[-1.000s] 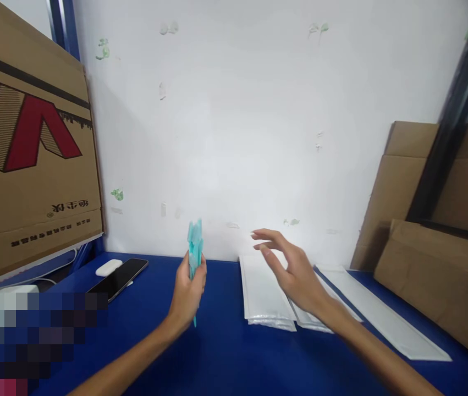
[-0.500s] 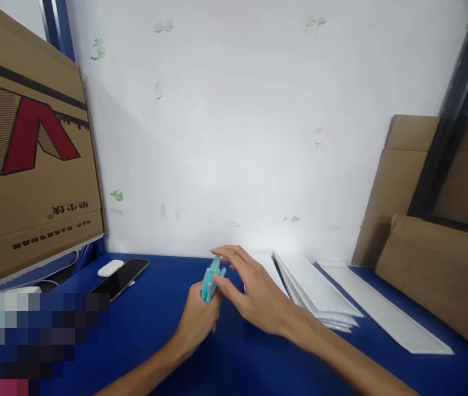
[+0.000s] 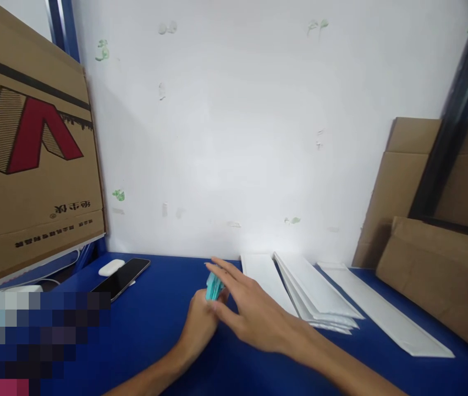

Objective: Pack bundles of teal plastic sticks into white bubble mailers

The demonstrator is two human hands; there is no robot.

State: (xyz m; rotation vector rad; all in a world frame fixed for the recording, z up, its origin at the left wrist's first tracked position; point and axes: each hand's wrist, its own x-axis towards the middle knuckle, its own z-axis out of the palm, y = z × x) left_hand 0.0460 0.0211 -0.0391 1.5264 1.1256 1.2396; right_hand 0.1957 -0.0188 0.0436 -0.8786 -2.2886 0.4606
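Note:
A small bundle of slim teal pieces [image 3: 214,287] is upright between my hands, low in the middle of the view; their exact kind cannot be made out. My left hand [image 3: 201,314] is closed around its lower part. From the right, my right hand [image 3: 254,308] spans the bundle, with fingers stretched along its far, upper end and the thumb at its near side. The fingers hide part of the bundle. Just beyond my right hand lies a white padded mailer [image 3: 269,280], partly covered by that hand.
A fanned stack of white mailers [image 3: 320,286] and a single mailer [image 3: 386,308] lie to the right on the blue table [image 3: 155,324]. At left are a phone [image 3: 124,278], a white earbud case [image 3: 111,268] and a large carton [image 3: 31,203]. Brown cardboard [image 3: 435,275] stands at right.
The teal pieces, spread apart before, now look more compact. My right hand has moved slightly down, its fingers now against the bundle's upper end. The view has shifted slightly.

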